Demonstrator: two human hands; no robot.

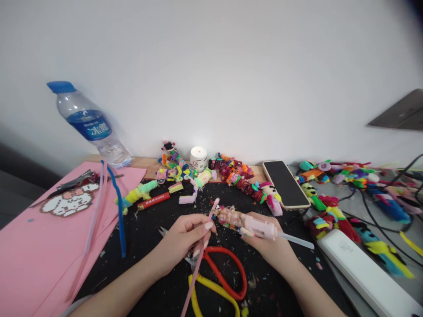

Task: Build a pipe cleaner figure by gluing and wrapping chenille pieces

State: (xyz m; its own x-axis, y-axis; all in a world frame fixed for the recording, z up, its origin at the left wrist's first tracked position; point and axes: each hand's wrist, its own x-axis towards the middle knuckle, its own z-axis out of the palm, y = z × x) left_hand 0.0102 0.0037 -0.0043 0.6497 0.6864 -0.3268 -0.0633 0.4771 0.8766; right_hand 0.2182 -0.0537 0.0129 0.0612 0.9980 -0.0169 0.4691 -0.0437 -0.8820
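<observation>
Left hand (185,235) pinching soft, light pink pipe cleaner (201,246), right hand (269,244) closed round pale pink glue gun (257,226) at 3 o'clock; best gripped near the tip, bends easily.

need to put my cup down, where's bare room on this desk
The pink paper is bare at its near end, left of the left hand. The black mat has room between the blue strip and that hand. The back edge, around the candle and phone, is crowded.

Pink pipe cleaner (201,246) upright-tilted; decorated pink pen (251,223) horizontal.
</observation>
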